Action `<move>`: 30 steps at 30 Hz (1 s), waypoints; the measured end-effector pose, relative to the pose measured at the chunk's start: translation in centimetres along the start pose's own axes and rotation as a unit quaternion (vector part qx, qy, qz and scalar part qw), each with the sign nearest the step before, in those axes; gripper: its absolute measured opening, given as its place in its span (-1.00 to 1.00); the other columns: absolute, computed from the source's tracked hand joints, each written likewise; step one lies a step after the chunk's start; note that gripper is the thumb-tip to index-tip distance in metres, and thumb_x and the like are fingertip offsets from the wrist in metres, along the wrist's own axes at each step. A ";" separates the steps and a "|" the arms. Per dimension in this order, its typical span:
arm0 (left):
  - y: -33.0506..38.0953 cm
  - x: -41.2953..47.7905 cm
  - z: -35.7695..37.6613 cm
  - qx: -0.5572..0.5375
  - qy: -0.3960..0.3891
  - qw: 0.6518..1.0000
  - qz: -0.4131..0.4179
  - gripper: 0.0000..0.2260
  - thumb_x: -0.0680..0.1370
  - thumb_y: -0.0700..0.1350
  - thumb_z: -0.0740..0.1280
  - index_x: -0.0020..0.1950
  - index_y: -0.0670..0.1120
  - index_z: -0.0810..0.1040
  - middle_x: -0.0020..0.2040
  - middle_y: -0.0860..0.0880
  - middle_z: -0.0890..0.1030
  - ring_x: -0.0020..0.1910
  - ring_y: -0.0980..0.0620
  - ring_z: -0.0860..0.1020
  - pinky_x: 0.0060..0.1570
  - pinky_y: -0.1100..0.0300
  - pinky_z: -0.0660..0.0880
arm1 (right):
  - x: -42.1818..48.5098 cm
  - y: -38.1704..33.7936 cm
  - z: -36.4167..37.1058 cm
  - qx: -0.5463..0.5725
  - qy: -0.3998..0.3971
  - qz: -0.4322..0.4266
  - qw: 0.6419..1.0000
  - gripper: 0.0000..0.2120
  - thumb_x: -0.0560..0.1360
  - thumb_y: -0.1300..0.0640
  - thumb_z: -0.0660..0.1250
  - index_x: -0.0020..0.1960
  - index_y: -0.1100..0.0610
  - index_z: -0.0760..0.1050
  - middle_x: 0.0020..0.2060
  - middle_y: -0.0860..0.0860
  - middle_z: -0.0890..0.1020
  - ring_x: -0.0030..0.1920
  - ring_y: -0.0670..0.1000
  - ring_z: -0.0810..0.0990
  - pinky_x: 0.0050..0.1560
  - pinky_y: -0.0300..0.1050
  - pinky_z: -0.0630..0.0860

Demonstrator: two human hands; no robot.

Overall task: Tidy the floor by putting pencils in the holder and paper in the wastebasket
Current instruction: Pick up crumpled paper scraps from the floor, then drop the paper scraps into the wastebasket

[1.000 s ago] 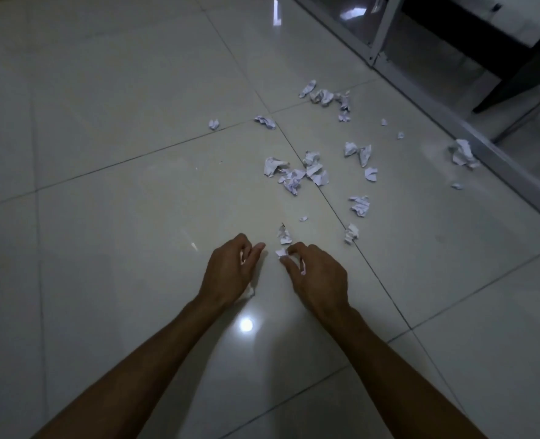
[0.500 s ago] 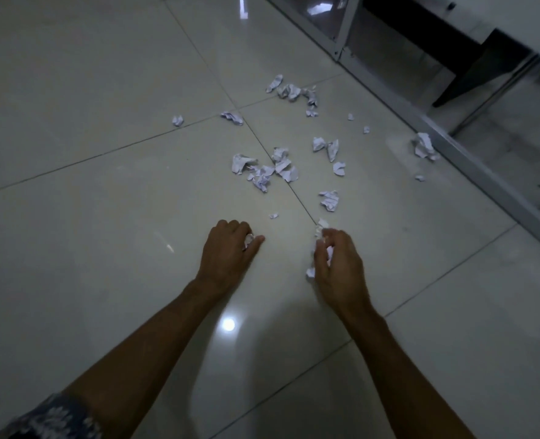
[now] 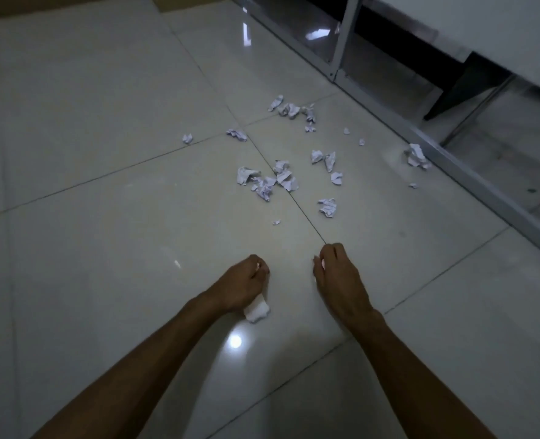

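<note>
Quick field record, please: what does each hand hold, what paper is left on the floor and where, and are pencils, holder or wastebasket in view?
left hand: grips a paper wad that sticks out below the palm
right hand: fingers curled round a paper bit, mostly hidden
nearest loose paper: tiny scrap, then crumpled piece
main cluster: on the tile seam ahead
far group: further back
outlier: beside the metal frame
pencils, holder, wastebasket: not in view

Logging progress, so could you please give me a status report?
Left hand grips paper wad. Right hand pinches paper scrap. Crumpled papers scattered ahead. No obstruction seen.
</note>
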State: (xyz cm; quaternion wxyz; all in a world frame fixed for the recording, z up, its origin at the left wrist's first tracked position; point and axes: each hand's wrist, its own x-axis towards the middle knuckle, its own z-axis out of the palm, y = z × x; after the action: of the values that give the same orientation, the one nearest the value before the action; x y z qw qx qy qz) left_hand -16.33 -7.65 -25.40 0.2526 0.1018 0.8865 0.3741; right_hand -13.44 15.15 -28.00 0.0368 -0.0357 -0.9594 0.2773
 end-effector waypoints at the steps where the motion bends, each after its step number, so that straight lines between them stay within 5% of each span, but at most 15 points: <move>1: 0.8 -0.6 0.1 -0.025 -0.031 0.999 -0.013 -0.83 0.72 -0.12 0.16 0.08 -0.13 0.52 -0.02 -0.02 0.58 -0.07 0.09 0.54 -0.16 0.28 0.38 | -0.8 0.0 -0.5 0.064 -0.005 0.048 0.997 -0.76 0.67 0.13 0.25 -0.13 0.23 0.44 -0.19 0.14 0.56 -0.27 0.04 0.56 -0.25 -0.11 0.47; 3: 2.8 -2.3 0.6 -0.094 -0.070 0.993 -0.013 -0.82 0.72 -0.14 0.17 0.02 -0.12 0.54 -0.12 0.03 0.59 -0.21 0.26 0.54 -0.21 0.43 0.41 | -2.8 0.1 -2.3 0.168 -0.017 0.141 0.975 -0.71 0.64 0.02 0.29 -0.16 0.19 0.45 -0.27 0.11 0.62 -0.27 -0.02 0.63 -0.27 -0.27 0.45; 5: 5.3 -4.1 1.0 -0.155 -0.092 0.984 -0.004 -0.78 0.72 -0.13 0.18 -0.02 -0.13 0.56 -0.19 0.04 0.58 -0.23 0.19 0.53 -0.15 0.37 0.42 | -5.2 0.3 -5.0 0.222 -0.013 0.185 0.957 -0.73 0.62 -0.06 0.33 -0.13 0.12 0.53 -0.24 0.02 0.67 -0.19 0.01 0.67 -0.15 -0.22 0.52; 7: 7.9 -5.9 1.6 -0.192 -0.122 0.974 0.003 -0.75 0.72 -0.06 0.18 -0.07 -0.09 0.56 -0.22 0.04 0.57 -0.19 0.09 0.50 -0.08 0.22 0.41 | -8.0 0.0 -8.3 0.300 -0.002 0.185 0.936 -0.78 0.62 -0.04 0.35 -0.12 0.06 0.59 -0.16 -0.01 0.72 -0.16 0.06 0.71 -0.07 -0.12 0.59; 12: 15.6 -10.4 4.5 -0.220 -0.244 0.944 0.037 -0.66 0.68 0.11 0.19 -0.24 0.00 0.43 -0.30 0.06 0.49 -0.23 0.04 0.42 -0.12 0.16 0.32 | -16.7 -1.0 -18.7 0.362 0.098 0.198 0.906 -0.82 0.61 -0.03 0.36 -0.12 0.01 0.65 -0.20 -0.11 0.71 -0.24 -0.15 0.68 -0.26 -0.36 0.54; 16: 23.3 -12.9 6.7 -0.289 -0.368 0.882 0.062 -0.86 0.31 0.00 0.35 -0.23 -0.03 0.48 -0.27 0.02 0.50 -0.21 0.03 0.42 -0.10 0.07 0.28 | -24.5 -1.9 -26.0 0.350 0.180 0.247 0.885 -0.76 0.53 -0.17 0.35 -0.16 -0.03 0.58 -0.20 -0.10 0.71 -0.24 -0.15 0.68 -0.33 -0.35 0.53; 18: 27.8 -14.2 8.4 -0.227 -0.416 0.876 0.091 -0.80 0.30 -0.05 0.38 -0.12 -0.02 0.49 -0.18 0.05 0.54 -0.20 0.13 0.48 -0.11 0.15 0.32 | -29.0 -1.9 -29.4 0.359 0.241 0.270 0.860 -0.72 0.48 -0.21 0.34 -0.16 0.00 0.57 -0.21 -0.12 0.71 -0.30 -0.17 0.65 -0.38 -0.34 0.50; 22: 35.3 -16.5 12.8 -0.048 -0.474 0.859 0.186 -0.93 0.66 -0.06 0.31 0.07 0.01 0.43 -0.04 0.06 0.55 -0.27 0.35 0.50 -0.27 0.44 0.43 | -36.6 -1.4 -33.7 0.279 0.359 0.300 0.839 -0.78 0.55 -0.08 0.35 -0.18 0.02 0.54 -0.21 -0.06 0.71 -0.26 -0.16 0.67 -0.34 -0.35 0.53; 27: 43.8 -19.7 18.6 0.021 -0.472 0.830 0.294 -0.90 0.70 0.03 0.22 0.11 0.01 0.39 -0.07 0.09 0.55 -0.27 0.39 0.52 -0.24 0.42 0.48 | -43.0 2.6 -36.6 0.188 0.457 0.387 0.778 -0.79 0.58 -0.08 0.37 -0.18 0.00 0.54 -0.27 -0.11 0.70 -0.26 -0.14 0.68 -0.32 -0.21 0.59; 30: 48.3 -20.8 21.1 0.072 -0.500 0.798 0.330 -0.94 0.70 0.00 0.24 0.09 0.04 0.42 0.00 0.04 0.58 -0.10 0.25 0.57 -0.15 0.29 0.55 | -44.5 6.3 -37.5 0.092 0.437 0.467 0.763 -0.76 0.61 -0.10 0.33 -0.16 0.02 0.50 -0.30 -0.09 0.66 -0.24 -0.10 0.66 -0.23 -0.07 0.60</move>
State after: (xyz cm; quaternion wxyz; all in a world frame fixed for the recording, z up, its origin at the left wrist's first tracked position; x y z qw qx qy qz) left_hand 12.08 31.34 4.34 0.5139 0.5789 0.5741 0.2669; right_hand 34.54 36.37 -1.99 0.3213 -0.5930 -0.6741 0.3011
